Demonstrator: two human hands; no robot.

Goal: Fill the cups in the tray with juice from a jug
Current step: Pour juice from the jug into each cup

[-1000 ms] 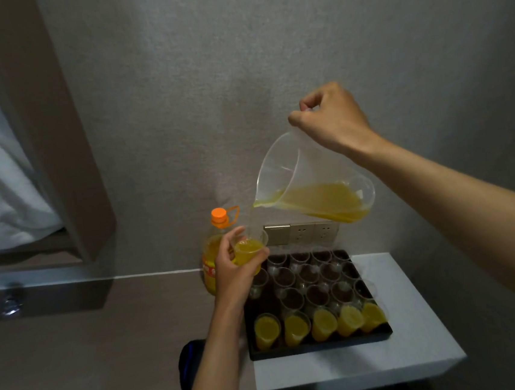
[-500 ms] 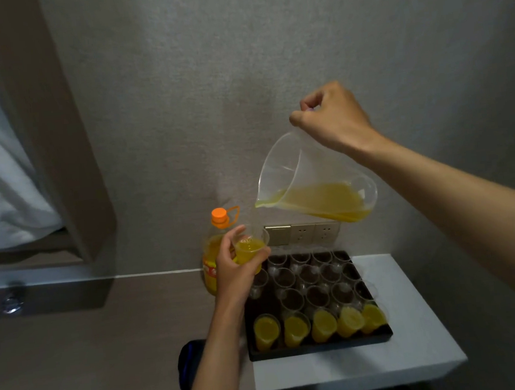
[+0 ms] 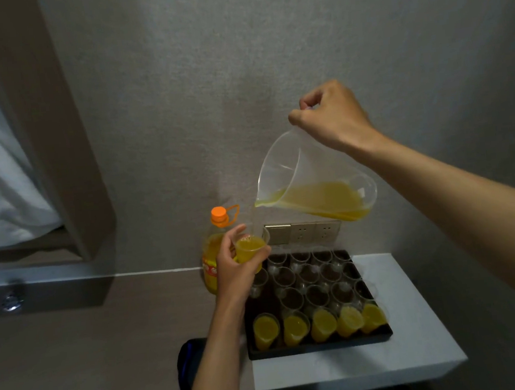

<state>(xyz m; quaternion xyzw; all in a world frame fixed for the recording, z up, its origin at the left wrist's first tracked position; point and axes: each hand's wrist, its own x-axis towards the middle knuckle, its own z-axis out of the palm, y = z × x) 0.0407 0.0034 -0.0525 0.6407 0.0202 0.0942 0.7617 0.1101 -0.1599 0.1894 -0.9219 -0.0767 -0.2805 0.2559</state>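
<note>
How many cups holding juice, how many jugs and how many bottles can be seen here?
Cups with juice: 6 (5 in the front row of the tray, 1 in the left hand)
Clear jug: 1
Orange-capped bottle: 1
Total: 8

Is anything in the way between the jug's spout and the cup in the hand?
Nothing visible. The jug in the right hand tilts with its spout above the cup held by the left hand, only open air between them.
</note>
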